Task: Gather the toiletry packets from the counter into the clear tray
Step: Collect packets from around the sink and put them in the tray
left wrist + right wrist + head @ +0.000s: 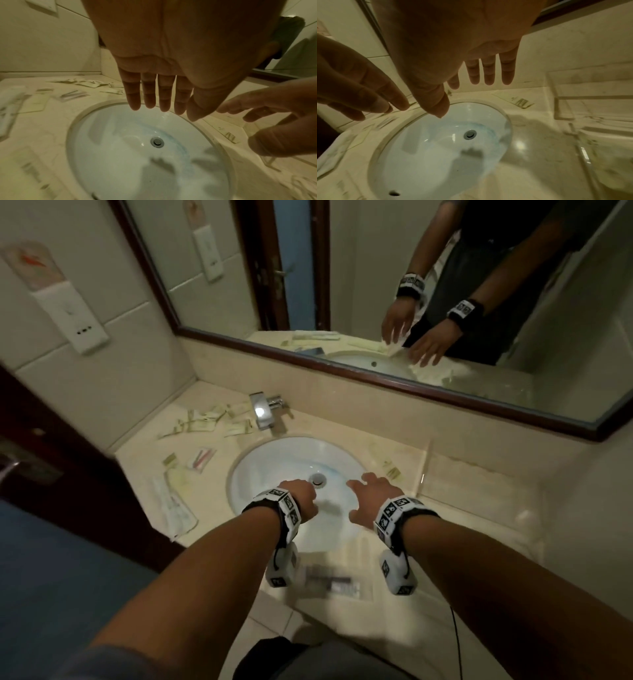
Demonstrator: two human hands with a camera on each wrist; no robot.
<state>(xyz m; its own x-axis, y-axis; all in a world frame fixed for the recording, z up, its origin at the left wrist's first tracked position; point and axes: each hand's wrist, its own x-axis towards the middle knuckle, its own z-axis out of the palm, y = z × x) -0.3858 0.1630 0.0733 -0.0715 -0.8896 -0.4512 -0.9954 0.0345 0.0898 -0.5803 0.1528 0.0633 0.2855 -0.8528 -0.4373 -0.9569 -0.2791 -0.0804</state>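
Both hands hover empty over the white sink basin [274, 467]. My left hand [303, 496] has straight fingers [149, 94] pointing at the basin's far rim. My right hand [368, 494] is spread, fingers [488, 73] straight. Several cream toiletry packets [205, 421] lie scattered at the counter's back left beside the tap. A toothbrush packet [202, 458] and a long white packet [173, 508] lie left of the basin. One cream packet [388, 465] lies right of the basin. The clear tray [479, 474] stands at the counter's right end; its wall [563, 97] shows in the right wrist view.
A chrome tap [263, 409] stands behind the basin. A framed mirror [376, 285] runs along the back wall. A dark packet [334, 582] lies on the counter's front edge. A dark wooden door [51, 460] is at the left.
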